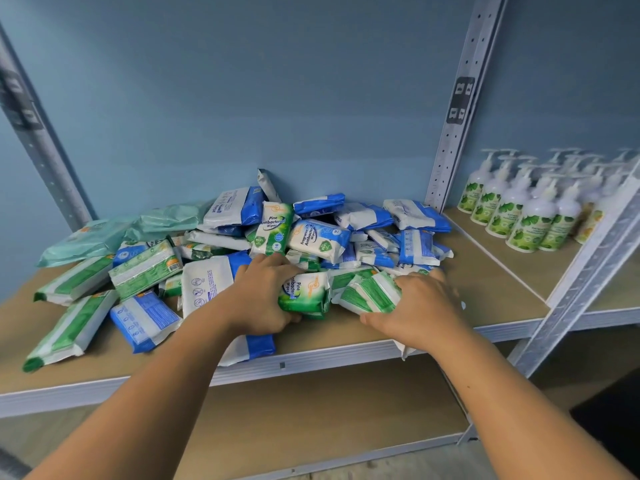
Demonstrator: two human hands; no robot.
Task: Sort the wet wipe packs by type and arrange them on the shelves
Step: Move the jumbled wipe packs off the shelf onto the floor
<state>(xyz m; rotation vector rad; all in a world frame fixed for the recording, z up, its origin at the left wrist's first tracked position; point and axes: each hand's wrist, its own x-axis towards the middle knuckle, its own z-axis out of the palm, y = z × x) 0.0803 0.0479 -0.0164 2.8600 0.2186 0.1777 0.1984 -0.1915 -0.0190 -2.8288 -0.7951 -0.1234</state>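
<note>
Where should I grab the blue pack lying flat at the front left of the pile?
Pinch the blue pack across its short width, thumb on one long edge and fingers on the other, coming from the front of the shelf. It lies flat with its near end clear, while its far end butts against the pile.

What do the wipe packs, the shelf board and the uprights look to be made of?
Green pine pack in the left hand and green pack in the right hand: thin plastic film, creased, slight sheen. Shelf board: matte tan board, likely fibreboard; no grain visible. Upright: pale painted metal, seemingly, with punched holes.
</note>
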